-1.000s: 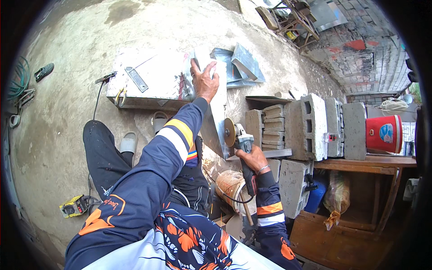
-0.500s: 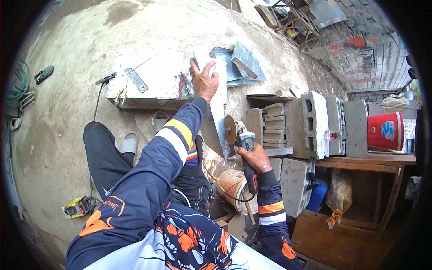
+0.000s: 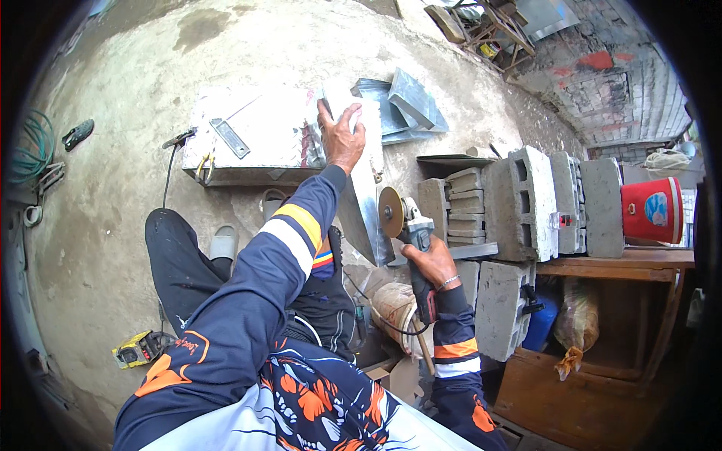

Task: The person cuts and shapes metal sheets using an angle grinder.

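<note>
My left hand grips a long bent sheet-metal piece from above, its fingers over the bright far end. That piece slants down past the right edge of a low white-topped work surface. In my right hand is an angle grinder, fingers wrapped round its body. The grinder's tan disc stands upright just right of the metal's edge; it appears apart from it. A metal square-like tool and yellow-handled pliers lie on the work surface.
Folded sheet-metal pieces lie beyond my left hand. Concrete blocks and a red bucket stand at right. A dirty pail sits below the grinder, near its cord. A yellow-and-black tool lies on the floor at left.
The whole view has shifted slightly. The grinder's disc has tilted a little and shows more of its face. My left hand stays in place on the metal.
</note>
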The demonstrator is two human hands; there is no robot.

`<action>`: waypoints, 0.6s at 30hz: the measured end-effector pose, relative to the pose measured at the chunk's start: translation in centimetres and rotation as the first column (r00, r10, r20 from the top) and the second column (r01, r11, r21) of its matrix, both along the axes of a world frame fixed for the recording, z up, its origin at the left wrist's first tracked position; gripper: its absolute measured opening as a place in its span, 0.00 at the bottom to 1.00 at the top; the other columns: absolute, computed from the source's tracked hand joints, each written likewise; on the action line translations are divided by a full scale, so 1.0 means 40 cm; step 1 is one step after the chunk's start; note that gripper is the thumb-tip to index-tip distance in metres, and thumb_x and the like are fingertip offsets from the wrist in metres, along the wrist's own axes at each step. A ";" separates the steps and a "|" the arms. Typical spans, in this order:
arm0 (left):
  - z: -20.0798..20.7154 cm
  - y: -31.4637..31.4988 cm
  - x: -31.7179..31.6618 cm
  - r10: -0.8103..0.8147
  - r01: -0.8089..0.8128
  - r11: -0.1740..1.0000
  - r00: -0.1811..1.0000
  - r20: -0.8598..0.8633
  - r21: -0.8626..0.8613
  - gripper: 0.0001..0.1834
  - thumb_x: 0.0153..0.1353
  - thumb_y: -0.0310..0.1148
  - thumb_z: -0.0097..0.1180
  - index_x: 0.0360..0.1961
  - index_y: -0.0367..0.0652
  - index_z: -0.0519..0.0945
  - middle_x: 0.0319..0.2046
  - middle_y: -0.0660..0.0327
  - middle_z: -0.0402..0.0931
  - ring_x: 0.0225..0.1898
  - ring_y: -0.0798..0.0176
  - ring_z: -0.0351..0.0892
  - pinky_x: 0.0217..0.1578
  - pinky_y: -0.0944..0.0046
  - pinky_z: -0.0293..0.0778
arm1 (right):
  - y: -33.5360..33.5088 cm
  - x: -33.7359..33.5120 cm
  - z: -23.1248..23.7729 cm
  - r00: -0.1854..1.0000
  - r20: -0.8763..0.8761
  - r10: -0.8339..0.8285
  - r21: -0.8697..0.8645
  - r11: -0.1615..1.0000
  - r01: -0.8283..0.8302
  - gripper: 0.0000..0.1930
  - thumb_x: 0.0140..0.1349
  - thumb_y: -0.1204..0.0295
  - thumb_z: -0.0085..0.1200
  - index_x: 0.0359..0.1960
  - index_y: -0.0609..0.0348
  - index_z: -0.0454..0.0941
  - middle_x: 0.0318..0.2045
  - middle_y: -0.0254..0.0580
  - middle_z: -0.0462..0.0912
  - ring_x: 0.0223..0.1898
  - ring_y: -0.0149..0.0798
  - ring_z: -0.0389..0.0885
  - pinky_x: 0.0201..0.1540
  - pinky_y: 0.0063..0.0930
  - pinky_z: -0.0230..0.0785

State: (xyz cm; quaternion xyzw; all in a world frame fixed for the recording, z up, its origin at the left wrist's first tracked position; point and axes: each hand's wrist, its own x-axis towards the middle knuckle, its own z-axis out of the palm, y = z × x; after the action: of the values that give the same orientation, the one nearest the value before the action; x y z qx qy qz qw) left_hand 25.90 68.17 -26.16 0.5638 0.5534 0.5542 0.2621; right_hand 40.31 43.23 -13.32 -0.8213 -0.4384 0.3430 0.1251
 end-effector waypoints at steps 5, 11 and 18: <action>0.000 -0.005 -0.017 -0.025 0.025 1.000 1.000 -0.003 0.009 0.22 0.57 0.33 0.60 0.55 0.59 0.81 0.71 0.29 0.42 0.72 0.26 0.47 0.70 0.47 0.57 | -0.024 -0.001 0.039 0.992 -0.104 -0.070 0.119 0.990 0.082 0.22 0.51 0.60 0.65 0.39 0.69 0.81 0.31 0.45 0.86 0.33 0.36 0.82 0.42 0.32 0.74; 0.015 -0.027 -0.019 -0.072 0.073 0.997 0.997 -0.039 0.035 0.23 0.58 0.33 0.58 0.57 0.63 0.80 0.71 0.29 0.44 0.72 0.26 0.50 0.69 0.47 0.59 | -0.125 0.062 0.012 0.938 -0.222 -0.268 0.146 0.942 0.303 0.17 0.54 0.63 0.66 0.35 0.66 0.81 0.26 0.35 0.81 0.24 0.29 0.77 0.30 0.27 0.71; 0.020 -0.039 -0.029 -0.167 0.167 0.986 0.986 0.003 -0.016 0.24 0.59 0.32 0.59 0.57 0.62 0.79 0.71 0.30 0.40 0.73 0.25 0.47 0.70 0.46 0.58 | -0.286 0.089 -0.028 0.814 -0.328 -0.479 0.107 0.838 0.536 0.15 0.55 0.64 0.66 0.34 0.64 0.79 0.24 0.34 0.80 0.22 0.27 0.75 0.25 0.26 0.68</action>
State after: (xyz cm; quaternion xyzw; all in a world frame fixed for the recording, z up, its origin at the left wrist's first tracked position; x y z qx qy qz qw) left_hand 24.75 66.62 -25.36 0.6055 0.5085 0.5263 0.3128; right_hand 43.86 31.78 -14.46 -0.8332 -0.2107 0.3685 0.3543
